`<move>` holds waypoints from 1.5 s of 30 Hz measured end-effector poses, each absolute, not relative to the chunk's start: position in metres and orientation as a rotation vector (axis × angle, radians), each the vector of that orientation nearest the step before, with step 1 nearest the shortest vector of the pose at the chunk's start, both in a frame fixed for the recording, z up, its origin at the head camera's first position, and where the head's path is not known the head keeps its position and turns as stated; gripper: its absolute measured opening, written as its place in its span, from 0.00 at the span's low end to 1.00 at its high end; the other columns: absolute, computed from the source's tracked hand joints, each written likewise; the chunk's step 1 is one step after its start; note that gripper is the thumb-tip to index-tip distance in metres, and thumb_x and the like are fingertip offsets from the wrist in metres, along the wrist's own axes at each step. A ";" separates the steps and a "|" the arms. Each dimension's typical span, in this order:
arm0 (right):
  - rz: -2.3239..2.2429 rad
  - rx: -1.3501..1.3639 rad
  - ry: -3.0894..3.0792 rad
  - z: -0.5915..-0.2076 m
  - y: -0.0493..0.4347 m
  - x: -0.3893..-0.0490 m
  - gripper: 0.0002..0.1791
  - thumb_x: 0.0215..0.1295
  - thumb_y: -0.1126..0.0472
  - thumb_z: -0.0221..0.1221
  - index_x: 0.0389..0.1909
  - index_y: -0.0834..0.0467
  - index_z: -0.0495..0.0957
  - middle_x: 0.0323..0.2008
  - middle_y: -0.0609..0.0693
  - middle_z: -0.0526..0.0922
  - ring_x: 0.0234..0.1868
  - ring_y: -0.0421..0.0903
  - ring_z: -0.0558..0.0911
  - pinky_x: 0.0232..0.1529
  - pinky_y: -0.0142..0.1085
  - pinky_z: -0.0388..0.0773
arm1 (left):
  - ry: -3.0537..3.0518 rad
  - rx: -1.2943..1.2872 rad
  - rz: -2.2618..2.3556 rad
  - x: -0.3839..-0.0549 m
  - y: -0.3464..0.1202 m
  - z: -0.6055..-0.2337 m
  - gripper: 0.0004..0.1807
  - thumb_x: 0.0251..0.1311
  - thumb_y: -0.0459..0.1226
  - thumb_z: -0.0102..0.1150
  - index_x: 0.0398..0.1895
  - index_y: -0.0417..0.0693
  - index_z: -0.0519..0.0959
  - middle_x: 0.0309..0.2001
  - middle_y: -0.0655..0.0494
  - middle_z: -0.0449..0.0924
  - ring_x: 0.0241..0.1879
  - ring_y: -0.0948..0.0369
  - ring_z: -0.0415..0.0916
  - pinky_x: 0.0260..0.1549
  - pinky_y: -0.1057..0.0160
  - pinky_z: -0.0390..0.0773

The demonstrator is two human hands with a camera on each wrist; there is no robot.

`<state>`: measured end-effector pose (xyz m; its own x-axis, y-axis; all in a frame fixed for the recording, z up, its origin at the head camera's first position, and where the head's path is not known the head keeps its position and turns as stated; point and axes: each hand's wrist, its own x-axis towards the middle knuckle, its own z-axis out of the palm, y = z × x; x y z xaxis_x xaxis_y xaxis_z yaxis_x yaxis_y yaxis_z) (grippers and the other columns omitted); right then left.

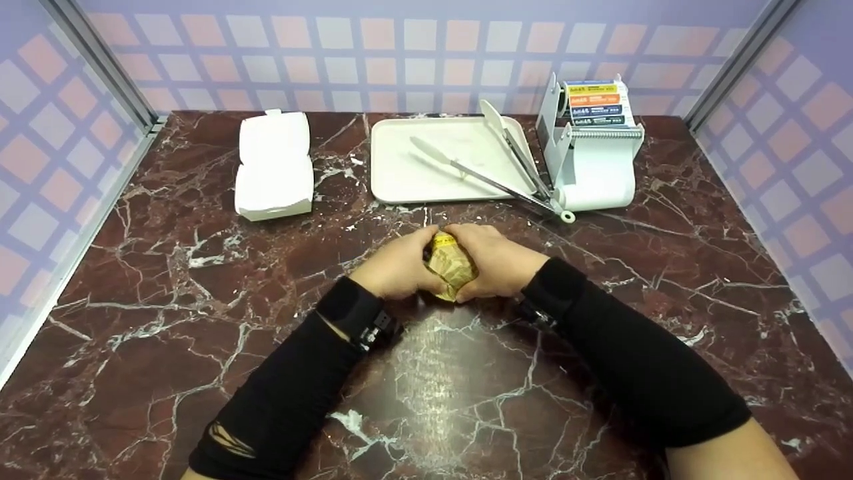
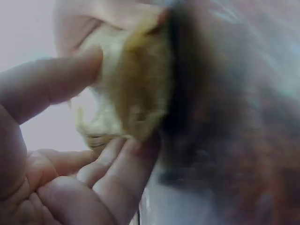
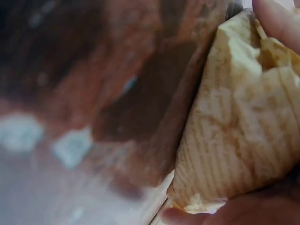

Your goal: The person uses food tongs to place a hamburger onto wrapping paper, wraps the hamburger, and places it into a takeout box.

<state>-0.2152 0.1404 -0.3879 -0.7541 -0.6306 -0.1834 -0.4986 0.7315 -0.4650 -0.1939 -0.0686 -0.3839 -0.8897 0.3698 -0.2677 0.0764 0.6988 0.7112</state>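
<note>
A small bundle wrapped in tan printed paper (image 1: pixel 452 261) is held between both hands over the middle of the table, with a yellow strip across its far end. My left hand (image 1: pixel 400 265) grips its left side, and my right hand (image 1: pixel 498 260) curls round its right side. In the left wrist view, the thumb and fingertips press on the crumpled wrapper (image 2: pixel 140 89), which is blurred there. Folds and rows of print show on the wrapped bundle (image 3: pixel 239 126) in the right wrist view. Whatever is inside the paper is hidden.
A white clamshell box (image 1: pixel 274 167) stands at the back left. Behind the hands is a cream tray (image 1: pixel 400 180), with long tongs (image 1: pixel 480 176) spread across its right part. A label dispenser (image 1: pixel 596 147) with several coloured rolls stands at the back right. Patterned walls (image 1: pixel 426 40) enclose the table.
</note>
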 end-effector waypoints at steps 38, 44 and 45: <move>-0.491 -0.777 2.750 -0.386 0.226 -0.219 0.55 0.46 0.56 0.78 0.77 0.52 0.64 0.69 0.57 0.76 0.71 0.58 0.72 0.75 0.63 0.55 | 2.947 -0.369 0.555 -0.207 -0.271 -0.374 0.23 0.78 0.45 0.50 0.69 0.44 0.73 0.70 0.28 0.68 0.66 0.25 0.65 0.64 0.24 0.63; -0.483 -0.797 2.753 -0.388 0.226 -0.219 0.53 0.45 0.57 0.78 0.75 0.53 0.65 0.68 0.57 0.76 0.71 0.58 0.72 0.75 0.63 0.58 | 2.978 -0.356 0.555 -0.206 -0.271 -0.379 0.16 0.76 0.40 0.48 0.55 0.44 0.81 0.62 0.33 0.79 0.59 0.29 0.74 0.57 0.25 0.71; -0.481 -0.796 2.756 -0.388 0.226 -0.218 0.53 0.45 0.57 0.78 0.75 0.53 0.65 0.68 0.57 0.76 0.72 0.58 0.72 0.75 0.63 0.58 | 2.978 -0.350 0.557 -0.206 -0.271 -0.379 0.16 0.76 0.40 0.48 0.55 0.44 0.81 0.62 0.34 0.79 0.58 0.29 0.75 0.57 0.25 0.71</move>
